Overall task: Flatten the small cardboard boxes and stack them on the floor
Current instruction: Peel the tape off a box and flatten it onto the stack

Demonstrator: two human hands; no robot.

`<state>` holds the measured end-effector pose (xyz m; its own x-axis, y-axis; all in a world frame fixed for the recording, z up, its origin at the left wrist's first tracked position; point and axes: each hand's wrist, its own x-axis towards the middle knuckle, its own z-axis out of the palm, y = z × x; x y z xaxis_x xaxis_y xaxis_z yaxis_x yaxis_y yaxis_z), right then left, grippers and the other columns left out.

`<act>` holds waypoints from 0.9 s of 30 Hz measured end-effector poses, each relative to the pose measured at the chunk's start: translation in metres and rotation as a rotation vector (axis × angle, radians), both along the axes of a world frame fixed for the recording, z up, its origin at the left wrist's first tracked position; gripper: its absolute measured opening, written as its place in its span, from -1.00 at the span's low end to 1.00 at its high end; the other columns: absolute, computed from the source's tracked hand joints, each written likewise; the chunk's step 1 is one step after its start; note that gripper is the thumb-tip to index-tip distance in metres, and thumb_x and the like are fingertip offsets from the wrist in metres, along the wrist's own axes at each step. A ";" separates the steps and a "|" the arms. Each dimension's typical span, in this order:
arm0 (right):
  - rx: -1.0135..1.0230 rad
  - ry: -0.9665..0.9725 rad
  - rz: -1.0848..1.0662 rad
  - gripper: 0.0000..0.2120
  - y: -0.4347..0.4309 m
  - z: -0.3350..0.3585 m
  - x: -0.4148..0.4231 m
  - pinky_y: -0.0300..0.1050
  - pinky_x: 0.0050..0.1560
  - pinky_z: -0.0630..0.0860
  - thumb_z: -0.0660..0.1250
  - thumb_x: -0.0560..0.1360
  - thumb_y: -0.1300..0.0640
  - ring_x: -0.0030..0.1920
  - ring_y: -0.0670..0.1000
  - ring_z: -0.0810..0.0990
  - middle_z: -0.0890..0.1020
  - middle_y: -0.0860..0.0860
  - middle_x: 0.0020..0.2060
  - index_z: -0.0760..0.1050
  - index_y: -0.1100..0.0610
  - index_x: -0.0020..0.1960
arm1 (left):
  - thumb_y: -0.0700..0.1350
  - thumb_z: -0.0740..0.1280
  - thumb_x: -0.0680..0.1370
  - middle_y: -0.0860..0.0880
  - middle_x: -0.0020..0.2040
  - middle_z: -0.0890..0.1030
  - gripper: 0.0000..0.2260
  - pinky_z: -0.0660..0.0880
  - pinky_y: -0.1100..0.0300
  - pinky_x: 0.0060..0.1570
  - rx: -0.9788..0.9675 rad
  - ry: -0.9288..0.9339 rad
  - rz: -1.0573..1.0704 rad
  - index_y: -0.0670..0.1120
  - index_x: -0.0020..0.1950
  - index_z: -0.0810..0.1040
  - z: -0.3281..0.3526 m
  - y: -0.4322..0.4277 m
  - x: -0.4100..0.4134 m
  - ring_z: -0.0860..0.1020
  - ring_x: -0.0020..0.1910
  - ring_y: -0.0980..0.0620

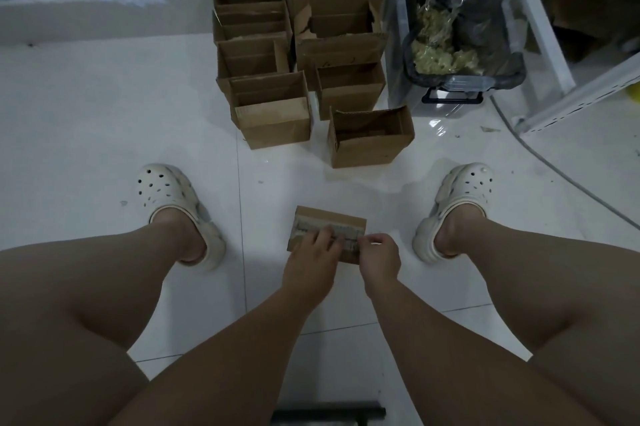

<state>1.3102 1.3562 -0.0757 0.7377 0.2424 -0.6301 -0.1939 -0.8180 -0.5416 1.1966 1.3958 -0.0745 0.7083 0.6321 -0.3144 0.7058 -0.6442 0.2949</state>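
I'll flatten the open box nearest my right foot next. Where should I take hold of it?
Probably best to pinch the open box by its near wall's top edge, right hand coming down from above: it stands upright with its mouth open upward, and nothing blocks that near wall.
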 end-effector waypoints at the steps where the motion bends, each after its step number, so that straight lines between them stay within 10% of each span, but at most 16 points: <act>1: -0.007 -0.013 -0.007 -0.95 0.000 0.001 0.000 -0.16 -0.20 0.41 0.27 0.54 0.14 -0.19 0.00 0.51 0.57 0.01 -0.16 0.48 0.08 -0.09 | -0.15 0.16 0.57 -0.11 0.40 0.27 -0.54 0.40 0.01 0.14 -0.010 0.011 -0.004 0.03 0.48 0.23 0.001 0.001 0.001 0.33 0.25 -0.15; 15: 0.006 -0.171 0.106 -0.85 0.002 0.026 -0.009 -0.24 -0.19 0.40 0.30 0.54 0.17 -0.24 -0.04 0.54 0.67 0.05 -0.17 0.64 0.17 -0.08 | -0.16 0.09 0.63 -0.02 0.56 0.00 -0.47 0.41 0.00 0.23 -0.146 0.072 -0.072 -0.08 0.56 -0.04 0.001 -0.012 0.020 -0.06 0.53 -0.13; 20: 0.063 -0.120 0.106 -0.85 0.006 0.034 -0.012 -0.20 -0.11 0.51 0.31 0.55 0.13 -0.19 -0.01 0.60 0.67 0.04 -0.17 0.64 0.17 -0.04 | -0.07 0.34 0.52 -0.11 0.43 0.36 -0.48 0.39 0.11 0.27 0.031 -0.125 -0.103 -0.14 0.45 0.34 0.007 -0.003 0.019 0.27 0.45 -0.08; 27: 0.082 -0.079 0.185 -0.59 0.013 0.044 -0.017 -0.31 -0.46 0.27 0.25 0.54 0.01 -0.50 -0.15 0.42 0.46 -0.10 -0.57 0.42 0.04 -0.47 | -0.07 0.25 0.57 0.02 0.38 0.38 -0.61 0.45 0.24 0.02 -0.197 -0.205 0.230 -0.04 0.40 0.37 0.005 0.002 0.016 0.47 0.22 0.05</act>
<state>1.2934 1.3692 -0.0317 0.7224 0.4264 -0.5444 0.0012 -0.7880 -0.6157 1.2130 1.3977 -0.0695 0.6157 0.7237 -0.3117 0.7387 -0.3925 0.5479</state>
